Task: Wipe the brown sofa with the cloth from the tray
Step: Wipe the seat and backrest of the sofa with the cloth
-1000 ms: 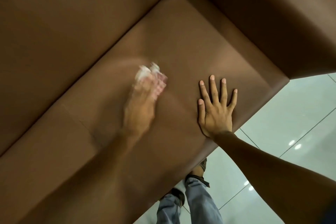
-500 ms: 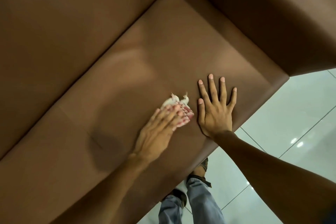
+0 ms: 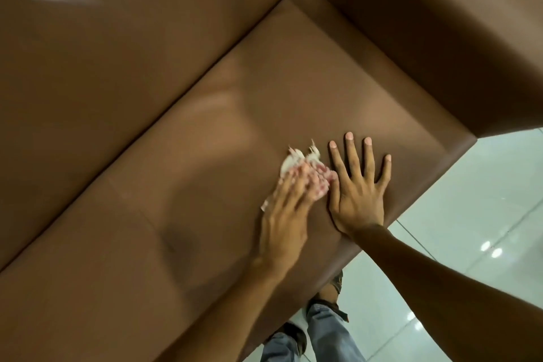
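The brown sofa [image 3: 205,156] fills most of the head view, its flat seat cushion running diagonally. My left hand [image 3: 286,211] presses a crumpled white and pink cloth [image 3: 293,162] flat onto the seat, fingers spread over it, so only the cloth's far edge and a corner by my wrist show. My right hand [image 3: 357,188] lies palm down on the seat just to the right, fingers apart, holding nothing. Its thumb is almost touching my left fingertips. The tray is not in view.
The sofa backrest [image 3: 102,53] rises at the upper left and an armrest [image 3: 440,38] at the upper right. A glossy pale tiled floor [image 3: 484,200] lies right of the seat edge. My jeans legs and shoes [image 3: 320,329] stand by the seat's front edge.
My left hand swept the cloth from the middle of the seat down and right, ending beside my right hand. The right hand stayed planted in place.
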Demonstrator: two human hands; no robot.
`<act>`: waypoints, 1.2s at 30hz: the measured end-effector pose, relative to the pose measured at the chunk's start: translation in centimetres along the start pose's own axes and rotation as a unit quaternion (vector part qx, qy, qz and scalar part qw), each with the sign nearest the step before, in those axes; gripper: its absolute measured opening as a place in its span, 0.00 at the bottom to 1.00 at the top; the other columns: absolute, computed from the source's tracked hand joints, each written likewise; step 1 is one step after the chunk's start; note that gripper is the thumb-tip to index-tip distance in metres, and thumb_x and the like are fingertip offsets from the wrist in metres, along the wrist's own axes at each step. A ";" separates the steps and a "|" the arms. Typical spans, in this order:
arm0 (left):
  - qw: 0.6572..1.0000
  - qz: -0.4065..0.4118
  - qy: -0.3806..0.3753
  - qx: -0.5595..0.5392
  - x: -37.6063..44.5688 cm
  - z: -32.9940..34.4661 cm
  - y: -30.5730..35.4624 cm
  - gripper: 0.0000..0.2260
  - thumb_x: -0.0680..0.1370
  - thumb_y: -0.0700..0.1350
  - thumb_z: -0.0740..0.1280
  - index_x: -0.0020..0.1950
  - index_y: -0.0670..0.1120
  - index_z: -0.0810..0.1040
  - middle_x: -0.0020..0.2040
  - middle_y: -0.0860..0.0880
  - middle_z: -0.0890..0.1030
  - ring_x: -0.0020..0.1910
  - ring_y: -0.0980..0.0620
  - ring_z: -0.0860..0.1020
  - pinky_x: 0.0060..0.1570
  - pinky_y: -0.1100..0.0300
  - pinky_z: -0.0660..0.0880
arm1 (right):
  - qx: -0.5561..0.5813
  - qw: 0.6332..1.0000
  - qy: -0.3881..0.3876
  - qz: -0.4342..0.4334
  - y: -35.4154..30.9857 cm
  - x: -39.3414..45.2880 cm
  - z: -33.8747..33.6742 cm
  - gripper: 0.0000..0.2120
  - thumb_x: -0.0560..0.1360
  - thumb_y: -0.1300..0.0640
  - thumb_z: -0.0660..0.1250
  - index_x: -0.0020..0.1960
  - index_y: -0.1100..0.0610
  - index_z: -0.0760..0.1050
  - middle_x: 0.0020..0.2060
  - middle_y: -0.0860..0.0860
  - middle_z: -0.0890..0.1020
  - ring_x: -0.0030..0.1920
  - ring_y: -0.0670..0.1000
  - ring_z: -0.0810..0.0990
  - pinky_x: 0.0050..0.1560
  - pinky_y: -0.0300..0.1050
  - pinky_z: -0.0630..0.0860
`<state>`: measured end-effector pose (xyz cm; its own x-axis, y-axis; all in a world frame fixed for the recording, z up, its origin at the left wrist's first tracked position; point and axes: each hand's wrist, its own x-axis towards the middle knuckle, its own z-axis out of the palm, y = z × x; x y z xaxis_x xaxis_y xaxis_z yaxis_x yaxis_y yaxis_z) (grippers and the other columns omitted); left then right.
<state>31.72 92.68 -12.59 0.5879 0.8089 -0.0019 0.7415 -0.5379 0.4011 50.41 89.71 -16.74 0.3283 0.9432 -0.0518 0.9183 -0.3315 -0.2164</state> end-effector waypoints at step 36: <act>0.922 0.050 0.106 0.369 11.7 -25.8 -23.1 0.34 0.86 0.40 0.61 0.90 0.43 0.49 0.91 0.44 0.50 0.90 0.41 0.50 0.90 0.45 0.51 | 0.134 0.895 0.264 -0.334 -25.3 34.9 -12.3 0.32 0.93 0.46 0.50 0.92 0.53 0.45 0.90 0.64 0.52 0.90 0.69 0.51 0.89 0.71 0.48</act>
<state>13.18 120.70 1.75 0.6471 0.7323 0.2123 0.7511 -0.5642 -0.3428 41.33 130.72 -1.07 -0.1510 0.7620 0.6297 0.8856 0.3874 -0.2564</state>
